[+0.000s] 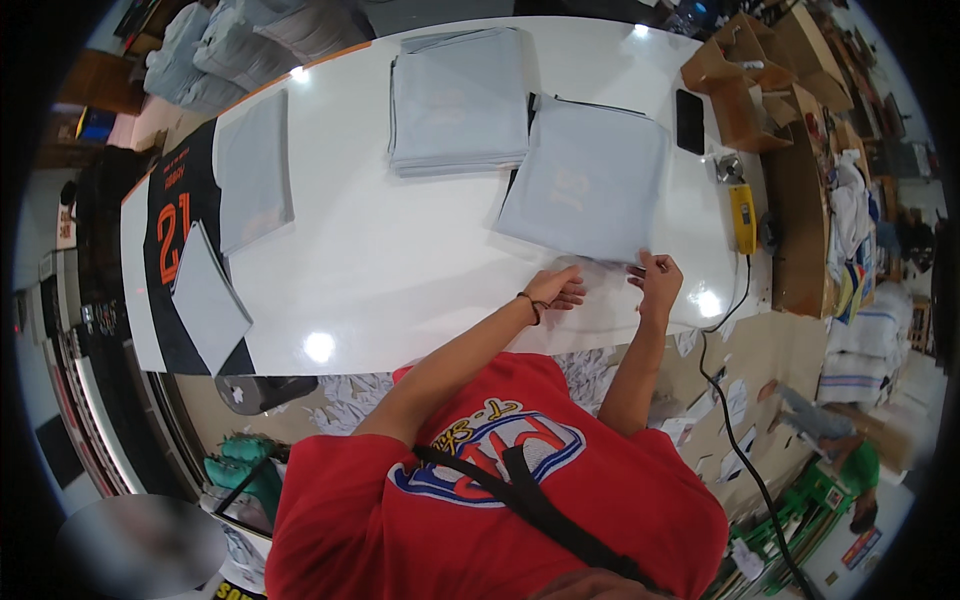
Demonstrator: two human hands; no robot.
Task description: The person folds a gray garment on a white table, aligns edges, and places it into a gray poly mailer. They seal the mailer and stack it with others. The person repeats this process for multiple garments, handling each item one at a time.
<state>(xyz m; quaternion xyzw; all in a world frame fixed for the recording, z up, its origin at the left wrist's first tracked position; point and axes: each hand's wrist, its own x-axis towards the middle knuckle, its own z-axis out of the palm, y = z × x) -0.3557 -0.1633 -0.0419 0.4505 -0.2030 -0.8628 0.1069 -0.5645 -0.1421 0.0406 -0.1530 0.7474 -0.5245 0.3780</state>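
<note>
A flat, pale grey bagged garment (590, 180) lies at a slant on the white table, its dark contents showing at the edges. At its near right corner my right hand (657, 283) pinches the edge of the clear plastic bag. My left hand (558, 289) is beside the near edge, fingers curled and thumb on top; what they hold, if anything, is too hard to see. Clear plastic shows faintly between both hands. Just behind to the left sits a neat stack of similar grey bags (455, 105), which the slanted bag meets at one side.
On the left lie a black jersey (170, 245) with orange digits, a grey bag (255, 175) and a folded pale piece (212, 300). To the right are a phone (689, 121), a yellow corded tool (742, 217) and cardboard boxes (800, 200). Paper scraps (350, 395) litter the floor.
</note>
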